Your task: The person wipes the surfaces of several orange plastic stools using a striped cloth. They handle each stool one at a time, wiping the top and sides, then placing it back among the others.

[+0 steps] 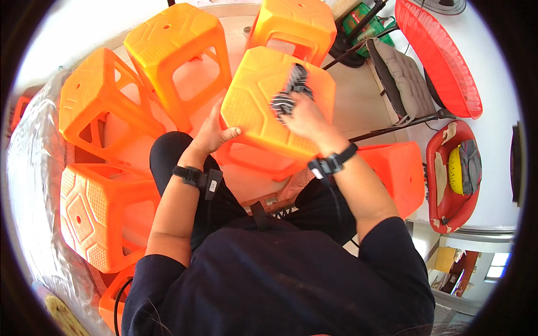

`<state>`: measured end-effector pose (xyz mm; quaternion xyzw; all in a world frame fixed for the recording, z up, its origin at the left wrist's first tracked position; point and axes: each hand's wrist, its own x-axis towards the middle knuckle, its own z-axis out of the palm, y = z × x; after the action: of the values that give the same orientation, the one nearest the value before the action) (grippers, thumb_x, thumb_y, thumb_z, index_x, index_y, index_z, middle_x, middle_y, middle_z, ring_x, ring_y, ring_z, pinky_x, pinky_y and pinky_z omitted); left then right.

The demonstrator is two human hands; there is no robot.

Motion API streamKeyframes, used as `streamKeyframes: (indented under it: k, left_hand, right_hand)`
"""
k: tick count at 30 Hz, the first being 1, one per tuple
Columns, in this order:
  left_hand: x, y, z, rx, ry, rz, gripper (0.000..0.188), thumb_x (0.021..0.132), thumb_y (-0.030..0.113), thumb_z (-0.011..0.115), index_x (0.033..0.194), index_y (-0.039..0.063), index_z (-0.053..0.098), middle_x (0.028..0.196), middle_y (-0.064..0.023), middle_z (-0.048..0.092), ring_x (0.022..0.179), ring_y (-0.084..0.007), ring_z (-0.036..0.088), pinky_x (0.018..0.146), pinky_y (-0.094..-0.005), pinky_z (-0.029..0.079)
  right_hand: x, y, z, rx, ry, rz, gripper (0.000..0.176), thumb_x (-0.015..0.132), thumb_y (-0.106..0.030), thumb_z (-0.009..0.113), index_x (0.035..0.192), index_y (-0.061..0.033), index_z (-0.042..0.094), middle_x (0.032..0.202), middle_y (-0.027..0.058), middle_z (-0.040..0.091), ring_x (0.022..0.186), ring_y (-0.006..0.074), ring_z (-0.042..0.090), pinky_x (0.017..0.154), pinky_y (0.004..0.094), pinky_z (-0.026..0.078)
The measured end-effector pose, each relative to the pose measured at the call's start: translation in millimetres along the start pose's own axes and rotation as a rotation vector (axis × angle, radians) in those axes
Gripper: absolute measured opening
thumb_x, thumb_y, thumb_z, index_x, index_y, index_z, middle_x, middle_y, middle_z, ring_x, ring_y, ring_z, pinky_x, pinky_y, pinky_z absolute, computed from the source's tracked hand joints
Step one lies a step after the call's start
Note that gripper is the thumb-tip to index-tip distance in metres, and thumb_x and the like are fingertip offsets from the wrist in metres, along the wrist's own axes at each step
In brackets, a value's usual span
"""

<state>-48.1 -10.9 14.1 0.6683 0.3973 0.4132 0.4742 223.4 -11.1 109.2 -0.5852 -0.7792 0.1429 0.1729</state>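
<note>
An orange plastic stool [256, 96] stands between my knees, its patterned seat facing up. My left hand [214, 132] holds the near left edge of the seat, thumb on the top and fingers along the side. My right hand [304, 115] is closed on a bunched black-and-white striped cloth [283, 103], which lies against the right part of the seat. The cloth and the fingers are blurred. Both wrists carry black straps with small devices.
More orange stools stand around, one at the back left [176, 29], one at the back [298, 21], others at the left [84, 96]. At the right are a folding chair with a grey cushion [405, 80], a red basin [437, 54] and a worn red seat [437, 210] holding a yellow basket [455, 170].
</note>
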Motion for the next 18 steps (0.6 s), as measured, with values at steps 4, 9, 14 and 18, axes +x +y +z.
streamKeyframes:
  k: [4, 9, 14, 18]
  left_hand:
    - [-3.6, 1.9, -2.3, 0.094, 0.008, -0.091, 0.117, 0.072, 0.061, 0.082, 0.154, 0.0, 0.025, 0.142, -0.0207, 0.053, 0.136, -0.0319, 0.049, 0.111, -0.0414, 0.04]
    - [-0.5, -3.8, -0.9, -0.019, 0.016, 0.015, 0.116, 0.071, 0.059, 0.083, 0.153, 0.0, 0.026, 0.142, -0.0209, 0.053, 0.135, -0.0319, 0.05, 0.111, -0.0416, 0.041]
    - [1.1, -4.7, 2.0, -0.049, 0.006, -0.001, 0.115, 0.072, 0.055, 0.085, 0.153, 0.0, 0.025, 0.145, -0.0212, 0.05, 0.139, -0.0313, 0.046, 0.113, -0.041, 0.038]
    - [1.9, -5.4, 3.4, -0.032, 0.002, 0.014, 0.112, 0.073, 0.052, 0.086, 0.153, -0.001, 0.026, 0.145, -0.02, 0.05, 0.14, -0.0316, 0.044, 0.114, -0.0408, 0.037]
  right_hand:
    - [-0.8, -48.0, 28.8, 0.146, -0.114, -0.34, 0.038, 0.081, -0.012, 0.073, 0.118, -0.0091, 0.067, 0.122, 0.0142, 0.065, 0.111, 0.0353, 0.062, 0.096, 0.041, 0.052]
    - [-30.9, 11.4, 3.2, 0.364, -0.094, -0.249, 0.033, 0.087, -0.008, 0.068, 0.12, -0.0102, 0.066, 0.101, 0.0117, 0.069, 0.091, 0.0274, 0.069, 0.081, 0.0399, 0.057]
    - [39.1, 96.4, -29.3, 0.019, 0.041, 0.087, 0.029, 0.09, -0.022, 0.063, 0.117, -0.012, 0.066, 0.101, 0.0142, 0.072, 0.095, 0.0343, 0.069, 0.082, 0.0422, 0.055]
    - [105.3, 42.9, 1.3, 0.138, -0.131, 0.126, 0.021, 0.091, -0.027, 0.061, 0.105, -0.0151, 0.071, 0.098, 0.0143, 0.073, 0.092, 0.0293, 0.071, 0.077, 0.0428, 0.055]
